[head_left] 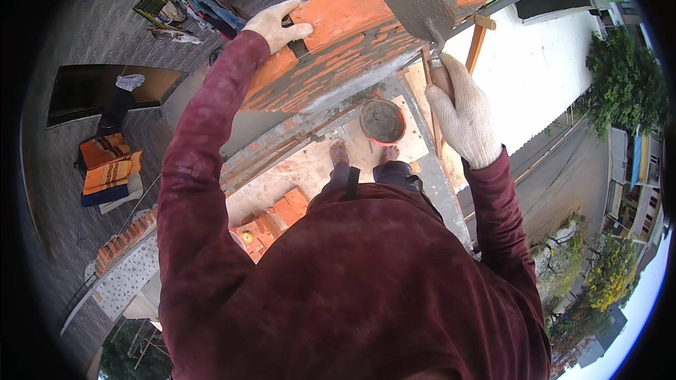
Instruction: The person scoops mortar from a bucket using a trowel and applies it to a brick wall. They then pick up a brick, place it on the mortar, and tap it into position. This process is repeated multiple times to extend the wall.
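Note:
My left hand (277, 26), in a pale knit glove, grips the left end of an orange brick (345, 14) on top of the brick wall (331, 63). Its thumb and fingers lie on either side of that end, beside a dark gap. In my right hand (465, 116), also gloved, is the wooden handle of a pointing trowel. The trowel's grey, mortar-smeared blade (408, 1) is raised over the wall's top and hides part of it. Grey mortar is smeared over the wall's near face.
A round bucket (382, 122) of grey mortar stands by my bare feet on a pale platform (310, 169). Loose orange bricks (274, 218) are stacked at the left. A wooden post (477, 46) rises right of the wall. Beyond the right edge lies a street (556, 176) far below.

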Demonstrator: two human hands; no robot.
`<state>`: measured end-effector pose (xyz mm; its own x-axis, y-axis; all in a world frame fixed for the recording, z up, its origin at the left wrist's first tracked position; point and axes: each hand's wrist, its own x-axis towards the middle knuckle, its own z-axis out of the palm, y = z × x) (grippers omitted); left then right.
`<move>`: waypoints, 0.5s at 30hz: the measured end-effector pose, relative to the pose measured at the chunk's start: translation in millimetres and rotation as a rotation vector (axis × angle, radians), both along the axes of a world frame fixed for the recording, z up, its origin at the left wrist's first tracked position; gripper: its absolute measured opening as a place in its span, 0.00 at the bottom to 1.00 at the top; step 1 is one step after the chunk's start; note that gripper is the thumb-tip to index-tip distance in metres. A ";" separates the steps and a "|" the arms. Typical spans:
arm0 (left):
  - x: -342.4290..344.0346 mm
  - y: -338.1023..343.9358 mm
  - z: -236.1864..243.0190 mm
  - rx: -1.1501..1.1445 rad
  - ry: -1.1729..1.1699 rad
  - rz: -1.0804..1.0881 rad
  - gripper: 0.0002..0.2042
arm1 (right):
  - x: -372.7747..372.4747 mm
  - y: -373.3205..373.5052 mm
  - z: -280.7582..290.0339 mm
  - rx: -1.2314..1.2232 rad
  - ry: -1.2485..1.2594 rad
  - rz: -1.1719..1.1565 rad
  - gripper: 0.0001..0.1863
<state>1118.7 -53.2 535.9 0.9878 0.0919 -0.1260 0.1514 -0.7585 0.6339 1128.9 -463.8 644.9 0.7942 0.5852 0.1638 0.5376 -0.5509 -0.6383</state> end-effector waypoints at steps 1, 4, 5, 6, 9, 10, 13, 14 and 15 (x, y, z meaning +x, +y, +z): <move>1.1 -1.1 0.2 -0.040 0.044 0.013 0.43 | 4.1 6.6 3.2 0.052 0.006 0.053 0.27; 4.2 -8.7 9.1 0.248 -0.076 -0.008 0.42 | 9.6 13.9 5.7 0.078 0.152 -0.099 0.27; 8.0 -14.7 13.6 0.301 -0.167 -0.024 0.38 | 7.8 12.1 4.2 0.160 0.130 -0.100 0.26; 15.6 -21.5 19.1 0.301 -0.203 -0.081 0.38 | 5.7 8.5 1.0 0.169 0.144 -0.168 0.26; 36.6 -51.4 32.4 0.468 -0.248 -0.237 0.35 | -6.9 -17.8 -20.1 0.231 0.173 -0.343 0.27; 41.0 -57.6 37.8 0.472 -0.196 -0.236 0.35 | -11.1 -30.5 -32.0 0.217 0.237 -0.405 0.27; 55.2 -70.2 46.7 0.529 -0.114 -0.274 0.36 | -32.3 -84.3 -84.5 0.087 0.430 -0.581 0.27; 59.9 -71.3 48.0 0.517 -0.116 -0.289 0.37 | -38.3 -105.0 -107.2 -0.023 0.432 -0.564 0.27; 62.1 -70.5 49.0 0.522 -0.077 -0.301 0.37 | -44.3 -123.7 -131.9 -0.131 0.428 -0.569 0.27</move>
